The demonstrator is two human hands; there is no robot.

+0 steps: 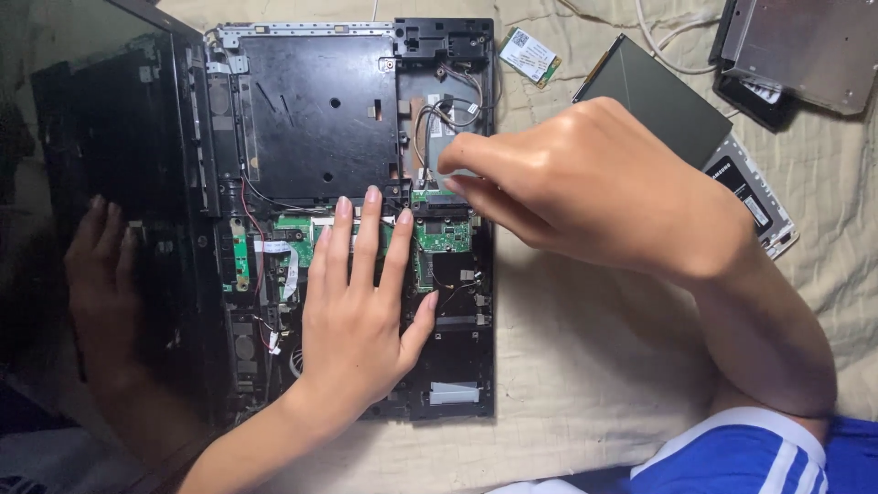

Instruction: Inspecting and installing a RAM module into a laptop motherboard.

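The opened laptop base (352, 220) lies on a cream quilted bedcover (585, 366), its dark screen (101, 229) folded out to the left. The left hand (361, 316) rests flat, fingers spread, on the green motherboard (439, 236) — grasping nothing. The right hand (585, 183) pinches its fingertips at a small black connector (437, 207) beside the thin wires (439, 114); what it grips is hidden.

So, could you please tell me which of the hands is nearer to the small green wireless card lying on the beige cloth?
The right hand. Its fingertips pinch inside the opened laptop base, just below the small green wireless card; the left hand lies flat on the green circuit board, farther away.
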